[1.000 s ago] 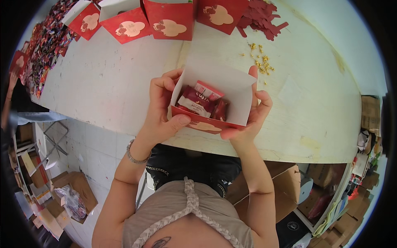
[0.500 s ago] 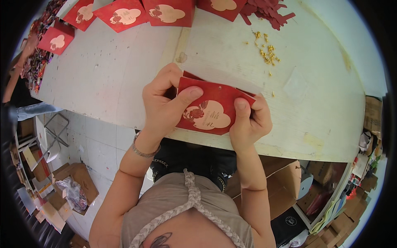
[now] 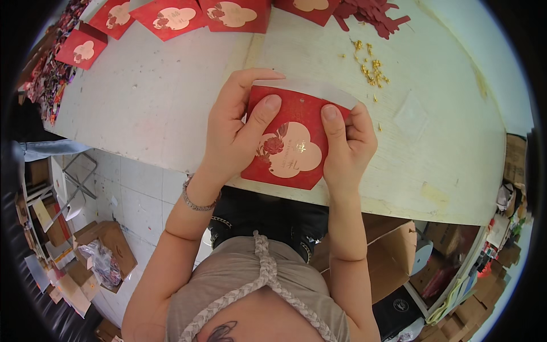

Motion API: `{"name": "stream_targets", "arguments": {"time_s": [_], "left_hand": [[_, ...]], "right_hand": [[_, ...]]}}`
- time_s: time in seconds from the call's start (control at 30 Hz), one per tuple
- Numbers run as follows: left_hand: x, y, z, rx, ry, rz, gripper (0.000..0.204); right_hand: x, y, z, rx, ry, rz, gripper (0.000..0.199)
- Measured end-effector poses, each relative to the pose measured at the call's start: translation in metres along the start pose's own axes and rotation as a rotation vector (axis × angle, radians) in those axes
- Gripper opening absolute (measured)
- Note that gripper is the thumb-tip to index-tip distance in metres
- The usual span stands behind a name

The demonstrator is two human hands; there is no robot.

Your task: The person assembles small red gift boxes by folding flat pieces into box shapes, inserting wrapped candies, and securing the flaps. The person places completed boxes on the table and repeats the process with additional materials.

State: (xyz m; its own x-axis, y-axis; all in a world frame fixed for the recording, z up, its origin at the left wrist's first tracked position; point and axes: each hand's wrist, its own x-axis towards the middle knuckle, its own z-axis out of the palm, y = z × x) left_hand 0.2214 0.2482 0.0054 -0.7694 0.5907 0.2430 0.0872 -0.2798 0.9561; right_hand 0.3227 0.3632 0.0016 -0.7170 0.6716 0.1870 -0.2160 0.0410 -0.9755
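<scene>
Left hand (image 3: pixel 233 128) and right hand (image 3: pixel 348 139) both gripping the red box (image 3: pixel 290 137), thumbs pressed on its front, gold fasteners (image 3: pixel 371 71) lying beyond on the white table (image 3: pixel 171 108), red boxes (image 3: pixel 231 16) along the far side

The head-worn fisheye faces down — close above the left hand (image 3: pixel 235 128) and right hand (image 3: pixel 348 145).

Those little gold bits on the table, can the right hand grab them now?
Probably yes, if it lets go first: the right hand is holding the red box, but the gold bits lie nearby and nothing seems to block the way.
</scene>
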Motion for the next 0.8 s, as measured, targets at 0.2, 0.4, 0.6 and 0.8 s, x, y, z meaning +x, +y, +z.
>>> {"name": "stream_targets", "arguments": {"time_s": [0.2, 0.4, 0.6, 0.8], "left_hand": [[-0.002, -0.005, -0.009, 0.023, -0.093, 0.04, 0.008], [-0.007, -0.007, -0.016, 0.015, -0.102, 0.073, 0.005], [-0.005, 0.008, -0.004, 0.089, -0.024, 0.017, 0.016], [-0.003, 0.005, -0.006, 0.319, -0.042, 0.19, 0.032]], "right_hand": [[0.005, 0.008, -0.005, 0.137, -0.083, -0.186, 0.014], [0.002, 0.015, -0.008, 0.079, -0.167, -0.403, 0.015], [0.0, 0.004, -0.01, -0.023, -0.133, -0.301, 0.011], [-0.018, -0.031, -0.012, -0.508, -0.04, -0.157, 0.019]]}}
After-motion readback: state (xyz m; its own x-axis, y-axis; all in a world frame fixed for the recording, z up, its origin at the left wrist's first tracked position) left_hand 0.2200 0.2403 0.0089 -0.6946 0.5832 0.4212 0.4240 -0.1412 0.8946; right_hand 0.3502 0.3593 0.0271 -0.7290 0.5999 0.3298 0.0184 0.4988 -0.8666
